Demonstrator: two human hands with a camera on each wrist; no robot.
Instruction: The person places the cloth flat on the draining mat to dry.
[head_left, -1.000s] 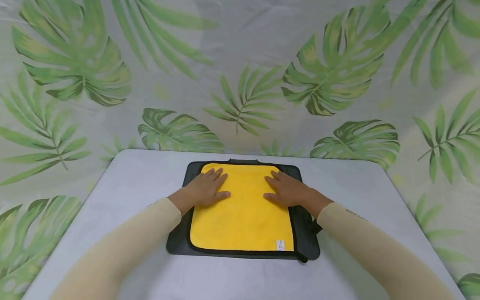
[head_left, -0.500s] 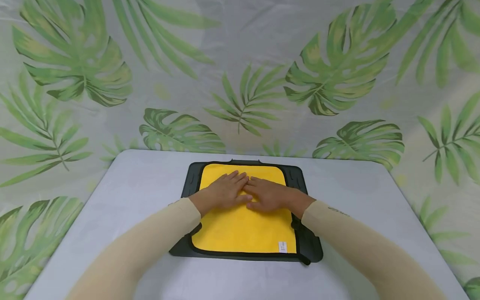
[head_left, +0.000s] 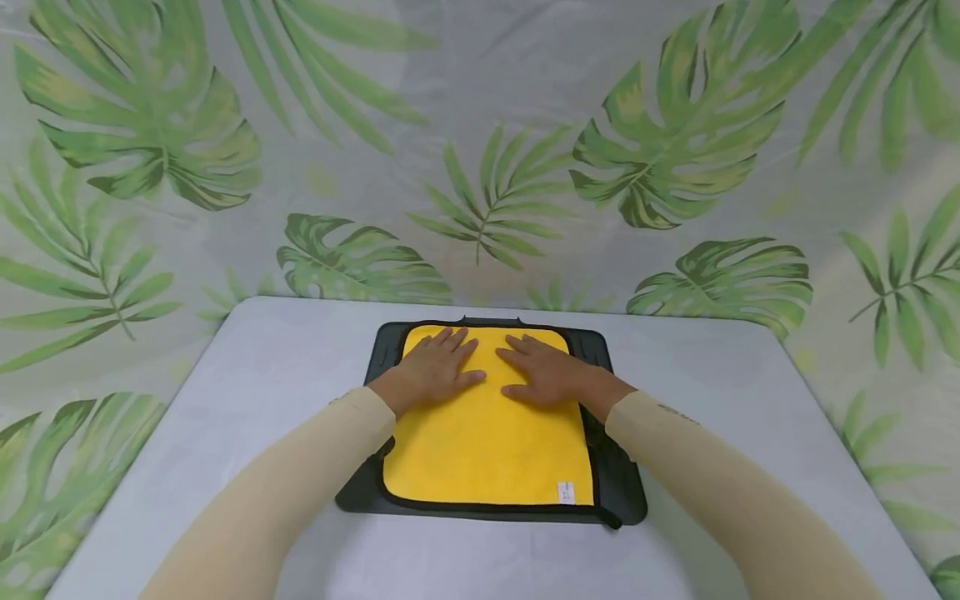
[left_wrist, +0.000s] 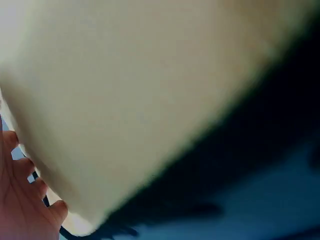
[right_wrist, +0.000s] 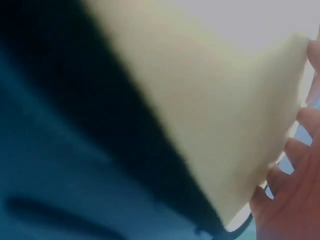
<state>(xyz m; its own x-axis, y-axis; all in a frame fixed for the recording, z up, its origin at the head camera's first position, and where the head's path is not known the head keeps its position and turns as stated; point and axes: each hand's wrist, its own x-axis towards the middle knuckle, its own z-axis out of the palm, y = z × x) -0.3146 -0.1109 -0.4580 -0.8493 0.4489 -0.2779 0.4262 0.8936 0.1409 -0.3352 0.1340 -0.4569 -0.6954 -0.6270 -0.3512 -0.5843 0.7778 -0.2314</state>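
Note:
A yellow cloth with black edging lies flat over a dark grey board. A small white tag shows near its lower right corner, beside a short black loop. My left hand rests on the upper left of the cloth with its fingers spread. On the upper right lies my right hand, fingers also straight and apart. A gap of bare cloth separates the two hands. Both wrist views show the cloth blurred and close, with the left hand and right hand at the frame edges.
The board sits on a white table with rounded far corners. Behind the table hangs a pale backdrop printed with green leaves. Beige sleeves cover both forearms.
Both hands slid inward along the cloth until they met near its middle, then moved outward and slightly away again. The cloth and board stay in nearly the same place.

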